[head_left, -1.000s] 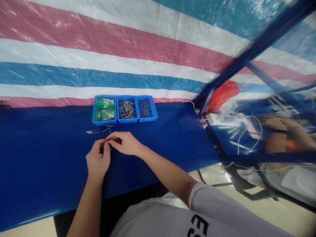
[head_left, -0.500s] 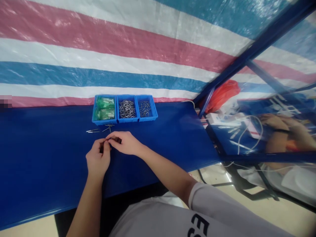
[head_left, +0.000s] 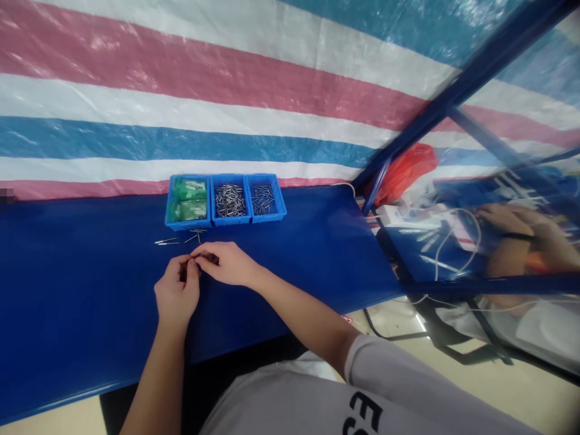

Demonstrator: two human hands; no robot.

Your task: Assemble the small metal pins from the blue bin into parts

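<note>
My left hand and my right hand meet fingertip to fingertip over the blue table. Both are closed in a pinch; whatever lies between the fingers is hidden. Just beyond them are several thin metal pins lying loose. A little to the left are two longer metal pieces, side by side. Behind these stands a row of three blue bins: the left bin holds green packets, the middle bin many small metal pins, the right bin fewer of them.
A striped plastic sheet hangs behind the table. On the right rises a blue metal frame. Past it are a red bag, white cables, and another person's arms at a second table.
The view has shifted slightly, so the bins and hands sit a little further left. My hands keep the same pinched pose together.
</note>
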